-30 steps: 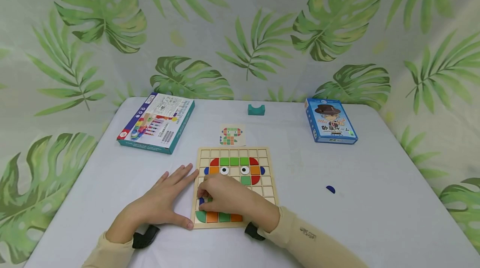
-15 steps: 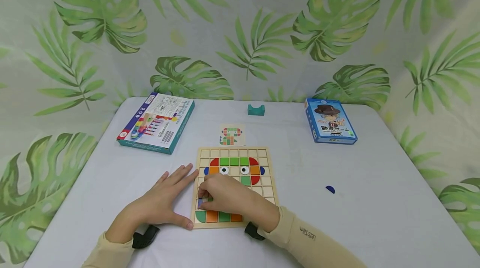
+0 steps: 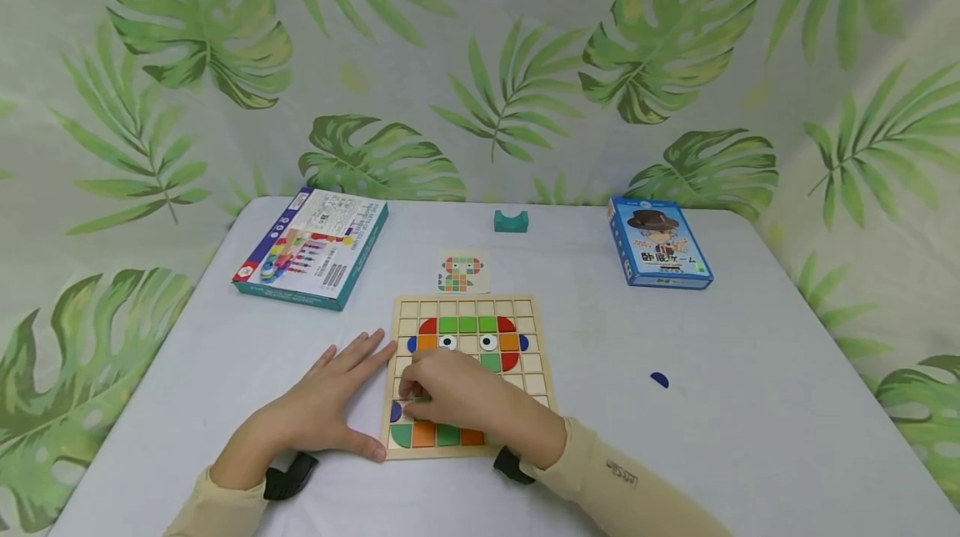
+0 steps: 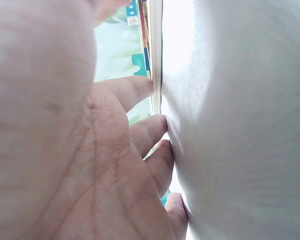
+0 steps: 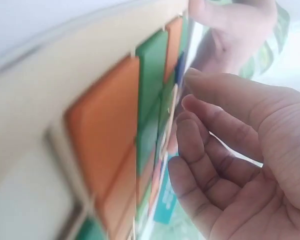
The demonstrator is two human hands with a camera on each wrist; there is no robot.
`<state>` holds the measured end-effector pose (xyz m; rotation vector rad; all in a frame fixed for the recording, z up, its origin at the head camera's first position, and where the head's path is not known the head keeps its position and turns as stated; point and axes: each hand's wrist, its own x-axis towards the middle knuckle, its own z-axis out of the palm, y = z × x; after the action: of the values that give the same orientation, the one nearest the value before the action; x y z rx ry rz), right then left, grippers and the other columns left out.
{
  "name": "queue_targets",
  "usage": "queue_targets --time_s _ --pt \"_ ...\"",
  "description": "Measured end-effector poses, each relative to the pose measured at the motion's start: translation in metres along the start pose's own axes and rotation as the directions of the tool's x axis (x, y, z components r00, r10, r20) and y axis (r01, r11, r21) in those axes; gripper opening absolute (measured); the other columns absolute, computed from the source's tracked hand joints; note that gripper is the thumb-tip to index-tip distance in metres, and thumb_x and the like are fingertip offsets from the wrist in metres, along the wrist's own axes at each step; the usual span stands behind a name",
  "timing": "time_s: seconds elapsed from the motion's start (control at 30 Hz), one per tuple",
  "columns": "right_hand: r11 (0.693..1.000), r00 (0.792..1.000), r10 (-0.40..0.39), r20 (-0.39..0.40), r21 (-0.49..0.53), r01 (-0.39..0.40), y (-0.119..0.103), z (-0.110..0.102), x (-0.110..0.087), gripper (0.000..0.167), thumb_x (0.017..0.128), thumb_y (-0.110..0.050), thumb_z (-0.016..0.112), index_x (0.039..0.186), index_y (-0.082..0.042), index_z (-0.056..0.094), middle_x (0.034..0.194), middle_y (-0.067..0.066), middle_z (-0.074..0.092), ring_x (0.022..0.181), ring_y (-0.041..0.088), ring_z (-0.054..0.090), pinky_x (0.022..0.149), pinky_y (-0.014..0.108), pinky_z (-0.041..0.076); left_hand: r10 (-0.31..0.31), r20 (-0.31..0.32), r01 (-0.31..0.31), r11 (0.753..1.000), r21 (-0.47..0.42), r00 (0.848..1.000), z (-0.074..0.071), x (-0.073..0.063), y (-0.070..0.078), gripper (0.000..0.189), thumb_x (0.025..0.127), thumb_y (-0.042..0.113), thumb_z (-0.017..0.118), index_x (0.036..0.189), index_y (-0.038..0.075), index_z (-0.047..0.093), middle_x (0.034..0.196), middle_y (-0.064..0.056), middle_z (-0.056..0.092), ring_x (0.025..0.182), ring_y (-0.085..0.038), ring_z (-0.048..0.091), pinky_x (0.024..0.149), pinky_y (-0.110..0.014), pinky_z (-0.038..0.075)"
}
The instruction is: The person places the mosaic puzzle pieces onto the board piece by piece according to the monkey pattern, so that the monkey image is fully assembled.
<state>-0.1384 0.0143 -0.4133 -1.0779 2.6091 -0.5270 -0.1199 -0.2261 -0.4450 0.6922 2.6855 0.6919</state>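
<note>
A wooden grid board (image 3: 532, 384) lies on the table, with red, green, orange and blue tiles and two eye discs set in its cells. My right hand (image 3: 468, 391) is over its left part and hides several cells. A dark blue half-round tile (image 3: 396, 412) lies flat in a cell near the left edge, just left of the thumb. In the right wrist view the thumb and loosely curled fingers (image 5: 190, 142) are apart, with nothing between them. My left hand (image 3: 322, 404) lies spread on the table, with forefinger and thumb tips at the board's left edge.
Behind the board lies a pattern card (image 3: 463, 272), and beyond it a teal notched block (image 3: 511, 222). A game box (image 3: 311, 249) is at the back left, a blue box (image 3: 660, 243) at the back right. Another blue half-round tile (image 3: 660, 379) lies to the right.
The blue half-round tile at my right fingertips has come to lie flat in its cell, and the right hand has shifted slightly right off it. My left hand has stayed in place.
</note>
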Motion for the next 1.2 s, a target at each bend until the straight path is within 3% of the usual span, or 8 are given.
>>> queue_targets --time_s 0.17,0.37,0.5,0.77,0.9,1.2 --pt "0.998 0.997 0.047 -0.057 0.048 -0.044 0.027 -0.015 -0.027 0.015 0.097 -0.024 0.082 0.108 -0.014 0.082 0.099 -0.005 0.076 0.082 0.005 0.058 0.076 0.015 0.054 -0.006 0.003 0.006 1.000 0.001 1.000 0.001 0.001 0.001 0.134 0.064 0.075 0.091 0.171 0.019 0.031 0.180 -0.014 0.022 0.166 -0.045 0.017 0.130 -0.077 0.011" --pt "0.981 0.973 0.164 -0.164 0.134 -0.143 0.084 -0.043 -0.085 0.019 0.095 -0.018 0.082 0.112 -0.009 0.080 0.100 -0.002 0.076 0.089 0.012 0.066 0.082 0.030 0.062 -0.030 0.016 0.030 1.000 0.003 0.999 0.001 0.001 0.003 0.136 0.063 0.073 0.093 0.171 0.019 0.031 0.180 -0.014 0.022 0.166 -0.045 0.017 0.131 -0.076 0.011" --pt "0.953 0.932 0.292 -0.213 0.150 -0.264 0.124 -0.059 -0.128 0.022 0.095 -0.020 0.082 0.115 -0.009 0.079 0.099 -0.002 0.073 0.091 0.013 0.064 0.084 0.040 0.062 -0.035 0.016 0.035 0.999 -0.003 0.999 0.001 0.000 0.003 0.136 0.063 0.073 0.092 0.171 0.019 0.031 0.180 -0.014 0.022 0.167 -0.045 0.017 0.130 -0.076 0.010" --pt "0.868 0.845 0.496 -0.201 0.134 -0.478 0.174 -0.070 -0.196 0.039 0.094 -0.026 0.084 0.125 -0.005 0.074 0.107 0.009 0.072 0.096 0.024 0.067 0.078 0.039 0.058 -0.034 0.012 0.035 0.999 -0.010 0.999 0.001 -0.001 0.003 0.137 0.062 0.074 0.092 0.171 0.019 0.030 0.180 -0.014 0.021 0.166 -0.045 0.017 0.130 -0.076 0.010" --pt "0.829 0.811 0.559 -0.176 0.144 -0.540 0.187 -0.069 -0.211 0.039 0.094 -0.027 0.083 0.123 -0.004 0.074 0.106 0.011 0.071 0.096 0.026 0.068 0.078 0.042 0.058 -0.034 0.013 0.034 0.999 -0.008 0.999 0.001 0.000 0.003 0.137 0.062 0.074 0.092 0.171 0.019 0.030 0.181 -0.014 0.021 0.167 -0.045 0.017 0.130 -0.076 0.009" --pt "0.822 0.814 0.564 -0.140 0.185 -0.538 0.196 -0.059 -0.212 0.034 0.094 -0.024 0.083 0.120 -0.004 0.074 0.102 0.007 0.068 0.094 0.022 0.065 0.081 0.039 0.058 -0.033 0.019 0.033 0.999 -0.011 0.999 -0.001 0.001 0.005 0.136 0.063 0.073 0.093 0.171 0.020 0.030 0.181 -0.014 0.020 0.167 -0.045 0.016 0.131 -0.076 0.008"
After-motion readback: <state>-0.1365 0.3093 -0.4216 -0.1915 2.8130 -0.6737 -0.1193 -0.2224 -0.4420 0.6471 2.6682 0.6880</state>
